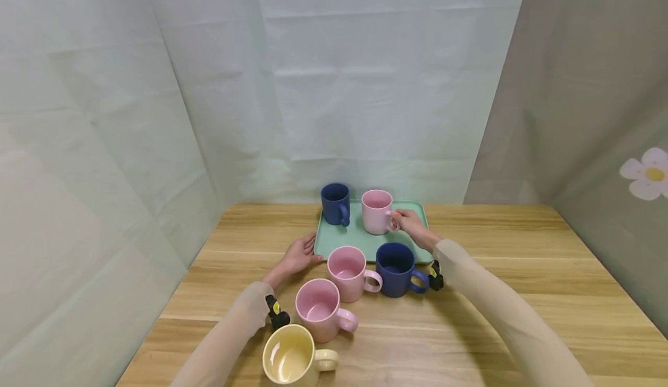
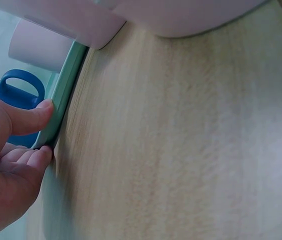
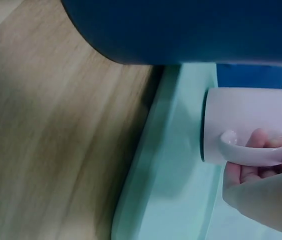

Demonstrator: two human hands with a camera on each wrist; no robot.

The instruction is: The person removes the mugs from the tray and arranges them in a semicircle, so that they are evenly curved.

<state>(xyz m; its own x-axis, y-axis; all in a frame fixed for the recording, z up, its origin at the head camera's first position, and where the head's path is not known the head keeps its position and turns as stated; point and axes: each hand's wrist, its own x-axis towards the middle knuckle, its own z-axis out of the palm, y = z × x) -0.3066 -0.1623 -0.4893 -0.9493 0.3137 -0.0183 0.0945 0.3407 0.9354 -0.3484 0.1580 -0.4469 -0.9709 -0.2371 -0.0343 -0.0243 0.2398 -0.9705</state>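
Observation:
My right hand (image 1: 412,224) grips the handle of a pink mug (image 1: 374,220), upright at the middle of a mint-green tray (image 1: 339,239). In the right wrist view the fingers (image 3: 258,139) pass through the handle loop, and the mug's base is close against the tray floor. At the tray's front left corner, my left hand (image 1: 297,257) holds the rim between thumb (image 2: 37,116) and curled fingers. A dark blue mug (image 1: 331,210) stands on the tray's back left part, its handle toward the front.
Before the tray stand a second dark blue mug (image 1: 391,279), two pink mugs (image 1: 347,285) and a yellow mug (image 1: 297,372), in a slanting line on the wooden table (image 1: 496,294). Pale cloth walls (image 1: 365,85) enclose the table's back and sides.

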